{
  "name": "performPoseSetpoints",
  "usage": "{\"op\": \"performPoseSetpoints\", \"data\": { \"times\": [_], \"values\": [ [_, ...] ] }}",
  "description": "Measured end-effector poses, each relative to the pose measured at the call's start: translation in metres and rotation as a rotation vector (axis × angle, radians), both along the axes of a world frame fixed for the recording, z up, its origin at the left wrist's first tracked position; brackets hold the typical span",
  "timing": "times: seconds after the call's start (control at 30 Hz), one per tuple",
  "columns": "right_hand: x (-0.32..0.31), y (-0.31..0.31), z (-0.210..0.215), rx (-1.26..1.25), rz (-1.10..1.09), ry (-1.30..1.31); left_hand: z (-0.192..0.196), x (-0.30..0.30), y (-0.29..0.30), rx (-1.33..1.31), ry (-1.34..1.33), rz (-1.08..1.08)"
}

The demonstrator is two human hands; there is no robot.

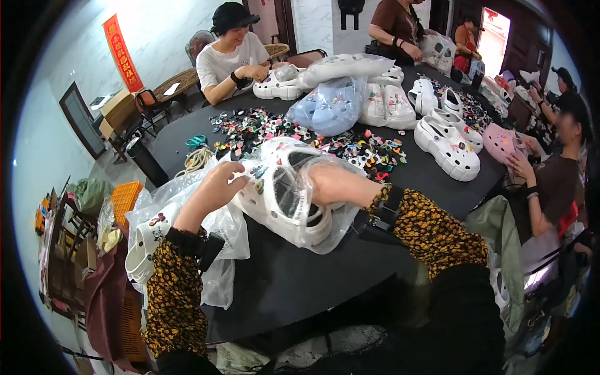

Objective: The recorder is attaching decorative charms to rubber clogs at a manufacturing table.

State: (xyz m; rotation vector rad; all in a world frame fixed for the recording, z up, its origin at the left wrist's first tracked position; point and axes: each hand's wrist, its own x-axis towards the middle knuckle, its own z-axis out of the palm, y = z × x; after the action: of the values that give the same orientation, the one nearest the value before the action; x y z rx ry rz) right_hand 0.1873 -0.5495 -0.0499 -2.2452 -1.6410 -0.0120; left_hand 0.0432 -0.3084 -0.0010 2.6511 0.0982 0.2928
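Observation:
A pair of white clogs (269, 203) with small charms lies before me on the table, partly inside a clear plastic bag (344, 222). My right hand (334, 184) reaches in from the right, under the clear film and against the clogs; its fingers are hidden. Beside the clogs' left side is my left hand (215, 187), thumb and fingers bent but apart, with nothing visible between them. Below that hand, another white clog (150, 240) with charms rests among crumpled clear plastic bags (228, 231) at the table's left edge.
Piles of colourful shoe charms (262, 128) spread behind the clogs, near teal-handled scissors (196, 141) and a coil of cord (195, 160). Bagged blue clogs (328, 109) and more white clogs (447, 147) stand farther back on the black table (275, 294). Several people work around it.

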Motion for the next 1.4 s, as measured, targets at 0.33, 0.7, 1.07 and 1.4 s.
{"op": "performPoseSetpoints", "data": {
  "times": [0.33, 0.7, 1.07, 1.4],
  "values": [
    [-0.039, -0.056, 0.046, 0.046, 0.313, -0.606, -0.003, -0.018, 0.037, -0.594, 0.009, 0.222],
    [-0.04, -0.085, 0.061, -0.037, 0.35, -1.06, -0.011, -0.017, -0.004, -0.911, -0.238, 0.082],
    [-0.034, -0.096, 0.064, 0.021, 0.295, -1.047, -0.02, -0.015, 0.017, -0.408, -0.432, 0.24],
    [-0.034, -0.096, 0.047, 0.18, 0.31, -0.965, -0.032, -0.032, 0.022, -0.396, -0.379, 0.322]
  ]
}}
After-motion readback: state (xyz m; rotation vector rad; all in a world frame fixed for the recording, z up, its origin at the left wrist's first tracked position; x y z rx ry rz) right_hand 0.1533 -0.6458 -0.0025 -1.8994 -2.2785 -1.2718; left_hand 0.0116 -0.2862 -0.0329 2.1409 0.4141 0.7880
